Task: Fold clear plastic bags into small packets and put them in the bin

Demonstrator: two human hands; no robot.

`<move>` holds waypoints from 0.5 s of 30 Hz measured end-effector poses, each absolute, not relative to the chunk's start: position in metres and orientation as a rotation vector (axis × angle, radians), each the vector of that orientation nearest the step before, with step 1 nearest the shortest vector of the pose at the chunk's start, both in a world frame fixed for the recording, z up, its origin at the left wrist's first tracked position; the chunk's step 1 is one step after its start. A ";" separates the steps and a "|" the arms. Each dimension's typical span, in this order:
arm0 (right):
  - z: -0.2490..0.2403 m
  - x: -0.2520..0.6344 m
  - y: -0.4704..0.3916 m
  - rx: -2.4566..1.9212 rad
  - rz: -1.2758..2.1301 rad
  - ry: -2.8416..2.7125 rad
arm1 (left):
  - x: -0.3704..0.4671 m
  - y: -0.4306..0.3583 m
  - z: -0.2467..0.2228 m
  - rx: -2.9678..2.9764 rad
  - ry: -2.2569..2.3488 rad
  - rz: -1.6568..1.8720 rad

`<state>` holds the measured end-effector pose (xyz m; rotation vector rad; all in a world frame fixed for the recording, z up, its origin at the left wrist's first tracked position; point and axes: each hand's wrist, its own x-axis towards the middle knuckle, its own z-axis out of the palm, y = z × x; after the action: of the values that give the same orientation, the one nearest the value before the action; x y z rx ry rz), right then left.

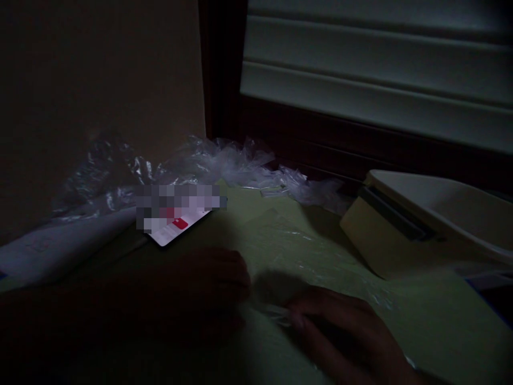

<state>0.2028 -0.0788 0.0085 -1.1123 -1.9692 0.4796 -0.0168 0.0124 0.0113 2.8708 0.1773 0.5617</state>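
Observation:
In the dim light, my right hand (344,323) pinches a crumpled edge of a piece of clear plastic (278,315) between thumb and index finger. My left hand (218,283) is just left of it, in deep shadow with its fingers curled closed. The plastic runs faintly toward the left fingertips, but what they hold is hidden. Beneath both hands is a pale green table surface (436,315). Thin clear plastic film (316,251) lies flat on it beyond my right hand.
A phone (172,232) with a lit screen lies beyond my left hand. Crumpled clear plastic bags (236,160) pile along the wall. A white plastic bundle (72,246) is at the left. A cream open-topped container (372,235) stands at the right, below a slatted shutter (360,69).

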 end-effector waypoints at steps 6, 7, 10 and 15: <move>0.006 0.204 -0.068 -1.095 0.564 -1.919 | -0.013 0.020 -0.001 2.695 0.227 0.635; 0.006 0.204 -0.067 -1.105 0.578 -1.904 | -0.013 0.020 -0.002 2.702 0.247 0.650; 0.002 0.204 -0.066 -1.184 0.598 -1.840 | -0.012 0.020 -0.002 2.765 0.302 0.675; -0.003 0.208 -0.069 -1.195 0.320 -1.719 | -0.011 0.017 -0.003 2.840 0.403 0.685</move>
<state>0.2079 -0.0693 -0.0034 -1.1946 -1.7188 0.3201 -0.0111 0.0175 -0.0026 2.8396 0.4025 0.6846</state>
